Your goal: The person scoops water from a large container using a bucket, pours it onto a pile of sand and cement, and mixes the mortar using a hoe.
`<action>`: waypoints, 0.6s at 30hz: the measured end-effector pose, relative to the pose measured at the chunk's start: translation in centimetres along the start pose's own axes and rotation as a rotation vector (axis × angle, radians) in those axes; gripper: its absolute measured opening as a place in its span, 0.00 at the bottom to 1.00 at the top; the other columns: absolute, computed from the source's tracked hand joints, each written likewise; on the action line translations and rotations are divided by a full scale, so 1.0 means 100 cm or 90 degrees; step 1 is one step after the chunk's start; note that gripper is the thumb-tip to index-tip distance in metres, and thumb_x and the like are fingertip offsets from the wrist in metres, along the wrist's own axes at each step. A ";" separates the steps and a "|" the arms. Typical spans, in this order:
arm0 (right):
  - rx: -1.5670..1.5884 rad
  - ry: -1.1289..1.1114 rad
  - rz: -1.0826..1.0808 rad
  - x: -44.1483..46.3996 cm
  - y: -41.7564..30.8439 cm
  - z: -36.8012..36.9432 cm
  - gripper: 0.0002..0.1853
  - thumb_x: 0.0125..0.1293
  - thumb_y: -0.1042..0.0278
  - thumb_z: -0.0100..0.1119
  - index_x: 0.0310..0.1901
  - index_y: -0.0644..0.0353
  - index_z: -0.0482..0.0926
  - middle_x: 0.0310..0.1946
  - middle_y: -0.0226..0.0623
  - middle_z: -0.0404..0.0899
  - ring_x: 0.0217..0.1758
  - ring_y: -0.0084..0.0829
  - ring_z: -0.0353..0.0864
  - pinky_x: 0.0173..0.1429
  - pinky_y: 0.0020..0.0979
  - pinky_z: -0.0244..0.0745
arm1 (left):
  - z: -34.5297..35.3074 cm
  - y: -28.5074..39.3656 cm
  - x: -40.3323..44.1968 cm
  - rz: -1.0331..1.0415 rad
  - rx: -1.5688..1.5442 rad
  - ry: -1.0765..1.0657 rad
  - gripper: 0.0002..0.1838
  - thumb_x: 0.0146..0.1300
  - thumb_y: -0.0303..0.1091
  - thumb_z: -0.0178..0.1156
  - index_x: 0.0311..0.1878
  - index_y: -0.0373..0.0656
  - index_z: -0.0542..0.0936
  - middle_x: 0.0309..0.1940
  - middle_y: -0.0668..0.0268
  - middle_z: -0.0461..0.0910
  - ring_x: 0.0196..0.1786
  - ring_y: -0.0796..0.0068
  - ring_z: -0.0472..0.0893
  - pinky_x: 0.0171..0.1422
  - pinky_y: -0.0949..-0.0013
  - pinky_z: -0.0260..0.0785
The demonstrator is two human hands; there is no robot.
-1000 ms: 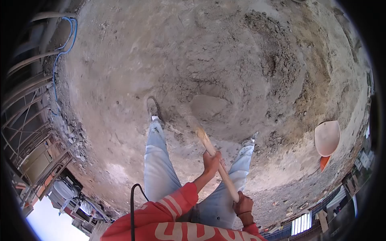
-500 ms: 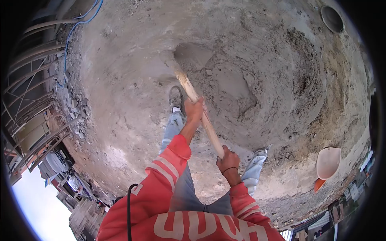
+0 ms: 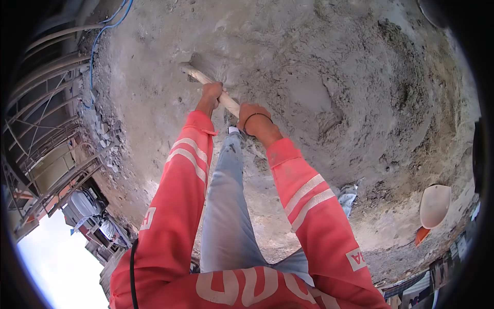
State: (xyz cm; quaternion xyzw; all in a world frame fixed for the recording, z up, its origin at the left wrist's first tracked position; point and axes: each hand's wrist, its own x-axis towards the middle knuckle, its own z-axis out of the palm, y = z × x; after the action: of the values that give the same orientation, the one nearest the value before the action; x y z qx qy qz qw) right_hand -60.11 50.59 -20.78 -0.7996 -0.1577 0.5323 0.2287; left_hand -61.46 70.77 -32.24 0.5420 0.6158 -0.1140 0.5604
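A pale wooden handle [image 3: 230, 104] slants from my hands up and left to a tool head at the wet grey mix, partly hidden in it. My left hand [image 3: 212, 92] is wrapped round the handle's middle. Closer to its near end, my right hand [image 3: 254, 117] grips it too, with a dark band on the wrist. Both arms reach forward in red sleeves. The wet mix [image 3: 309, 92] spreads over the ground to the right of the tool, with a shallow hollow in it.
A pale scoop-shaped object [image 3: 435, 206] with an orange part lies at the right. Metal bars [image 3: 46, 103] and a blue hose [image 3: 93, 56] run along the left, beside rubble [image 3: 105, 136]. The rim of a round container [image 3: 431, 14] shows at the top right.
Both hands have moved forward and left with the handle, and the arms are stretched further out. The tool head now lies further left on the ground.
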 end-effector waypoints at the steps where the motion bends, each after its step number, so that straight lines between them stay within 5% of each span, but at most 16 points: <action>1: -0.003 0.000 0.015 -0.015 0.011 -0.002 0.24 0.54 0.61 0.70 0.53 0.58 0.81 0.49 0.45 0.85 0.54 0.45 0.84 0.56 0.42 0.80 | 0.010 -0.008 -0.007 -0.011 0.012 -0.028 0.12 0.63 0.23 0.55 0.45 0.24 0.71 0.28 0.52 0.76 0.24 0.59 0.80 0.28 0.59 0.78; 5: 0.001 -0.013 0.054 -0.088 0.075 -0.032 0.25 0.53 0.62 0.72 0.54 0.57 0.81 0.46 0.45 0.86 0.52 0.46 0.85 0.54 0.43 0.82 | 0.083 -0.024 -0.097 -0.047 0.077 -0.050 0.14 0.64 0.25 0.54 0.50 0.29 0.67 0.27 0.56 0.74 0.26 0.62 0.78 0.30 0.57 0.77; 8: -0.017 0.005 0.051 -0.151 0.147 -0.041 0.22 0.53 0.64 0.70 0.51 0.58 0.81 0.45 0.48 0.85 0.49 0.48 0.86 0.52 0.46 0.82 | 0.137 -0.076 -0.128 -0.082 0.075 -0.117 0.08 0.64 0.26 0.56 0.42 0.29 0.72 0.27 0.55 0.76 0.24 0.61 0.79 0.28 0.56 0.79; 13: -0.047 0.067 0.049 -0.280 0.270 -0.008 0.24 0.55 0.66 0.67 0.53 0.59 0.73 0.36 0.51 0.84 0.42 0.53 0.85 0.47 0.51 0.81 | 0.197 -0.157 -0.189 -0.153 -0.362 -0.110 0.05 0.63 0.28 0.60 0.37 0.40 0.74 0.22 0.67 0.72 0.23 0.72 0.74 0.27 0.64 0.73; 18: -0.055 0.120 0.037 -0.379 0.370 0.018 0.18 0.54 0.68 0.67 0.45 0.56 0.71 0.29 0.46 0.82 0.35 0.53 0.84 0.40 0.51 0.78 | 0.238 -0.203 -0.299 -0.236 -0.360 -0.125 0.07 0.62 0.28 0.63 0.34 0.42 0.73 0.22 0.68 0.71 0.22 0.73 0.72 0.30 0.65 0.72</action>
State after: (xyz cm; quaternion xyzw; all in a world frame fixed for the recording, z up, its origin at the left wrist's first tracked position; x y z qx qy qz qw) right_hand -76.01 0.85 -11.60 -0.8596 -0.1351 0.4540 0.1919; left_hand -70.53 29.00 -25.60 0.2310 0.6539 -0.0905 0.7147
